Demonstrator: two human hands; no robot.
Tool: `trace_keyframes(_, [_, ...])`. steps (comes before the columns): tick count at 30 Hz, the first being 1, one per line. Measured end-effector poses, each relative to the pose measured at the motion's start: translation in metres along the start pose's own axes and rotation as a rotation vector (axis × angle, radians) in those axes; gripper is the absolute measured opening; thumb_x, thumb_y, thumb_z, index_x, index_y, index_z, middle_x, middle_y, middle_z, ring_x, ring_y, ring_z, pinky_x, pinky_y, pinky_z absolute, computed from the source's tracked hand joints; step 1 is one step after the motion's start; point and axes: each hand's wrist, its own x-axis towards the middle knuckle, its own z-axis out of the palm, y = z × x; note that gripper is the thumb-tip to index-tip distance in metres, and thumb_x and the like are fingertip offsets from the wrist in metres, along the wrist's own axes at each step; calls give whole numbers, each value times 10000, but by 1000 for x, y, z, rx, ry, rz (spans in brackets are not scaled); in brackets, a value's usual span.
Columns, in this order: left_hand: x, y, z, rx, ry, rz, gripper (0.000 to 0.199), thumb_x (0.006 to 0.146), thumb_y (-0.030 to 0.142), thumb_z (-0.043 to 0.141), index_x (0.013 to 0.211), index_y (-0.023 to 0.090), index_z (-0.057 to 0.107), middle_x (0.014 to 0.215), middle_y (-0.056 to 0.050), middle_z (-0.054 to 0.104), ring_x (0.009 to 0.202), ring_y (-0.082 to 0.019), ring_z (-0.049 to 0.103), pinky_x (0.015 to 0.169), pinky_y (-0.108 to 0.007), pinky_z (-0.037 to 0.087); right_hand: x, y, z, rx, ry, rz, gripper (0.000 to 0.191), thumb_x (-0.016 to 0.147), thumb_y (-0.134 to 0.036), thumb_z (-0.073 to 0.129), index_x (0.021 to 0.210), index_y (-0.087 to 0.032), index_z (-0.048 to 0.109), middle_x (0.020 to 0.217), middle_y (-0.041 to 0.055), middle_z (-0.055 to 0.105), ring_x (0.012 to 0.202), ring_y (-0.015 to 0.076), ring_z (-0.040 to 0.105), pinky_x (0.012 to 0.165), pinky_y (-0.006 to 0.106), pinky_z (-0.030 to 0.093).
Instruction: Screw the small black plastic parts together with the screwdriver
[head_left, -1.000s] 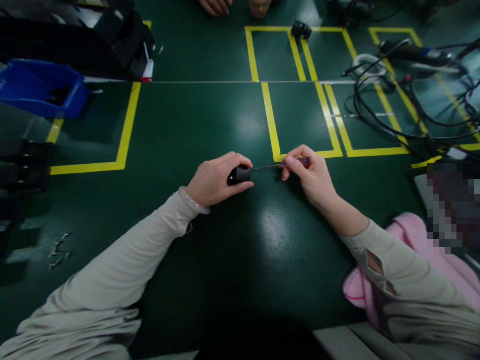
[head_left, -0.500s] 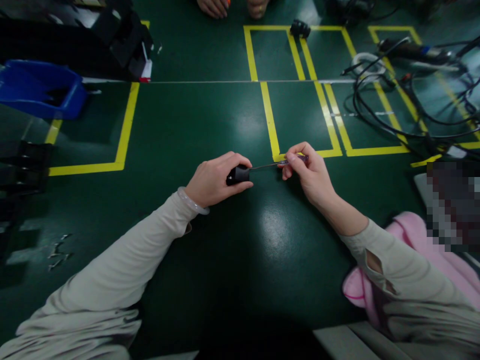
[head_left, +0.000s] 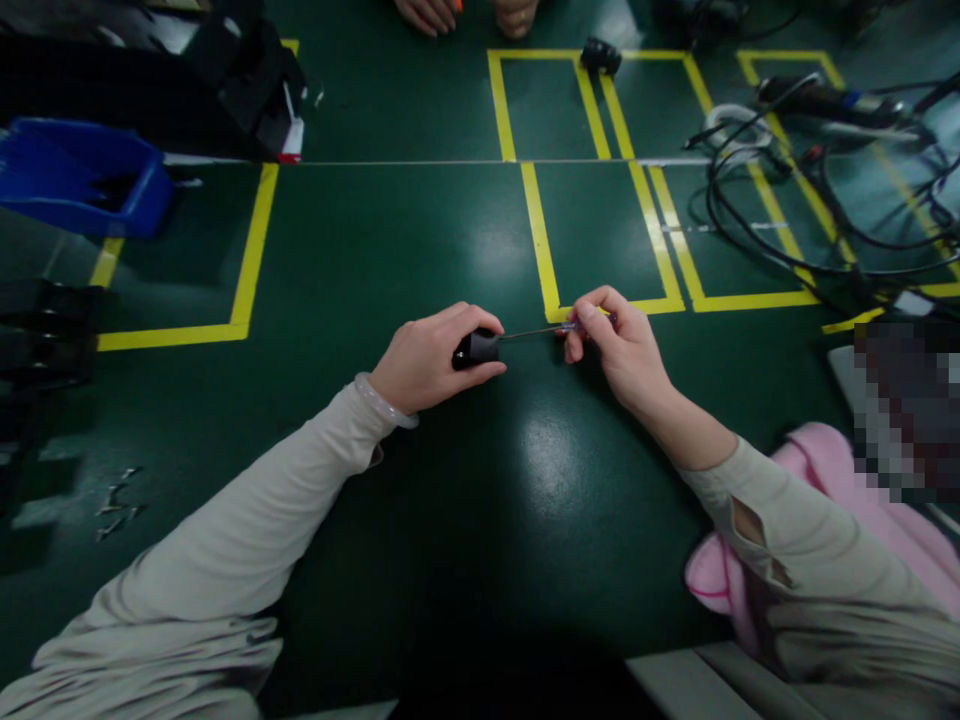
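My left hand (head_left: 439, 357) is closed round a small black cylindrical part (head_left: 480, 348), keeping it on its side just at the green tabletop. Between the thumb and fingers of my right hand (head_left: 611, 335) is the handle of a thin screwdriver (head_left: 532, 331). Its slender metal shaft points left, and the tip meets the right end of the black part. Whether the tip sits inside a hole there I cannot tell. Most of the handle is hidden by my fingers.
A blue bin (head_left: 86, 175) and black parts (head_left: 45, 335) stand at the left, with several small screws (head_left: 116, 505) nearer me. Black cables (head_left: 787, 250) and a pink cloth (head_left: 817, 480) lie at the right. Another person's hands (head_left: 431, 14) rest at the far edge, near a black part (head_left: 601, 57).
The screwdriver's handle appears slightly turned in my right fingers. Both hands and the black part stay in nearly the same place.
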Motion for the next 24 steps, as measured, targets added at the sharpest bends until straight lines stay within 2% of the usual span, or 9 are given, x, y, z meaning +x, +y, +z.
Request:
trace_keyframes(6, [0,0,0,-6,9,10,374,938,502,651,1141,188,628,1123,-72,710,985,-221,687,843,-337,516,1,0,-1,32,5,-6,304,912,-494,727,948,-243,560,583,-79,636,556,121,611,638,279,487])
trace_keyframes(13, [0,-1,0,-2,7,5,374,938,508,651,1136,191,630,1119,-73,713,981,-222,688,829,-334,512,1,-1,0,-14,7,-3,317,936,-517,693,885,-239,549,572,-73,618,544,110,598,622,277,482])
trace_keyframes(18, [-1,-2,1,-1,9,16,381,940,508,652,1139,184,631,1115,-74,711,966,-217,685,825,-333,511,1,-2,0,30,1,-15,350,881,-492,760,981,-245,534,588,-87,629,559,117,618,631,278,509])
trace_keyframes(24, [0,-2,1,10,10,18,383,940,511,647,1136,183,631,1106,-71,709,956,-214,683,820,-329,511,1,1,-1,8,4,-21,294,944,-495,680,945,-232,549,557,-83,604,533,107,598,610,269,490])
